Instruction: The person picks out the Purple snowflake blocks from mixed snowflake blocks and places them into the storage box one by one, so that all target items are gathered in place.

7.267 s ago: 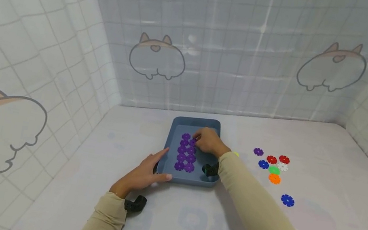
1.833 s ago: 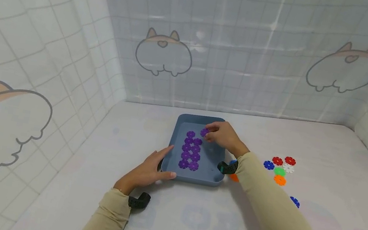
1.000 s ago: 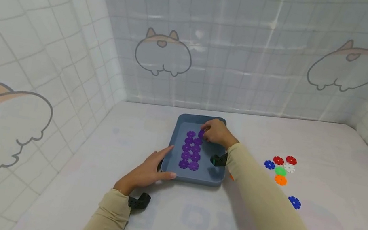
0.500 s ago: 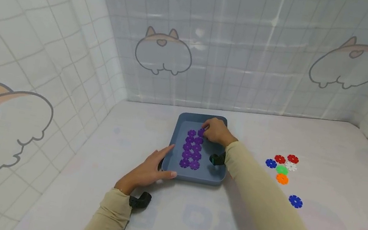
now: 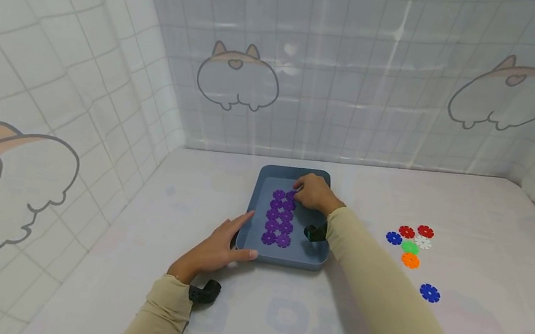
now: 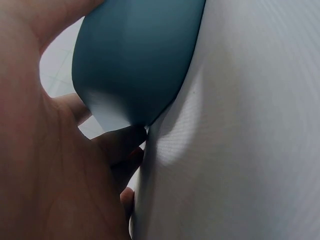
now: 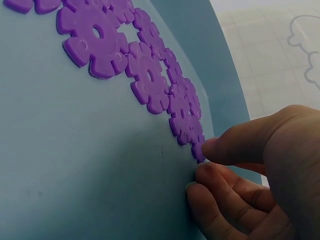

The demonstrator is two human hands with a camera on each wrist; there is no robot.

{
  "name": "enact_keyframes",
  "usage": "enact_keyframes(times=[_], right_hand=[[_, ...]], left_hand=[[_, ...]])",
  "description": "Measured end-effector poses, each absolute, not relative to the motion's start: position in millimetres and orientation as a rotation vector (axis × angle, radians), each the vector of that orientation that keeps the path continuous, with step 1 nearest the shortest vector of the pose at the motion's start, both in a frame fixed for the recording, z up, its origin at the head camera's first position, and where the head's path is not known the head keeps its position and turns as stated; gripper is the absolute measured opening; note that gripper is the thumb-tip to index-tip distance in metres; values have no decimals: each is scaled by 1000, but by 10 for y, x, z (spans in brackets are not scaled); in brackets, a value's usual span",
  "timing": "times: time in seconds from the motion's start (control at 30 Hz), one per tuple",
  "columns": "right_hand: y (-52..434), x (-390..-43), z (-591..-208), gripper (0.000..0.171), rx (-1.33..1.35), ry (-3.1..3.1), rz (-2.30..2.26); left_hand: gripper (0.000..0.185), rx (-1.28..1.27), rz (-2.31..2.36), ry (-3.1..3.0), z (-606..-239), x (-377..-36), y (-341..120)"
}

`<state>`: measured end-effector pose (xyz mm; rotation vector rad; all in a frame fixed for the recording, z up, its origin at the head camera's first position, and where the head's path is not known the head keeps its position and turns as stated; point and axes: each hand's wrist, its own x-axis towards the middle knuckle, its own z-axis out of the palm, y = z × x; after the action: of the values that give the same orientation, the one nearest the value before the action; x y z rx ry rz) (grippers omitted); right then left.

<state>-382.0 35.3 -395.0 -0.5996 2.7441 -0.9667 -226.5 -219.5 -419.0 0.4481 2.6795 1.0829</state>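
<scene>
Head view: your left hand (image 5: 215, 247) steadies the tray (image 5: 260, 186) at its near left corner, thumb along the front wall, fingers straight on the side. Purple discs (image 5: 279, 220) lie in two columns in the tray; your right hand (image 5: 314, 192) sets the top disc of the right column. Loose discs (image 5: 410, 243), none purple, lie well apart on the table (image 5: 477, 228), so the purple sorting looks all but finished. Left wrist view: fingers (image 6: 120, 142) lie relaxed against the tray wall (image 6: 135, 55), gripping nothing. Right wrist view: thumb and fingertips (image 7: 212, 147) pinch the last disc (image 7: 197, 145), its edge touching the row (image 7: 145, 75).
</scene>
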Motion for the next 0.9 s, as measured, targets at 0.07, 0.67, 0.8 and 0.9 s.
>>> enact_keyframes(times=[0.07, 0.67, 0.8, 0.9], right_hand=[[361, -3814, -3941, 35, -597, 2745, -967], [587, -3687, -3892, 28, -602, 2712, -1459], [731, -3614, -3819, 24, -574, 2700, -1500], [897, -3570, -3788, 23, -554, 2721, -1470]], left_hand=[[96, 444, 1081, 2677, -4191, -2269, -2192], [97, 415, 1055, 2670, -4179, -2322, -2206], [94, 400, 1074, 2671, -4167, -2303, -2278], [83, 393, 1149, 2659, -4158, -2299, -2352]])
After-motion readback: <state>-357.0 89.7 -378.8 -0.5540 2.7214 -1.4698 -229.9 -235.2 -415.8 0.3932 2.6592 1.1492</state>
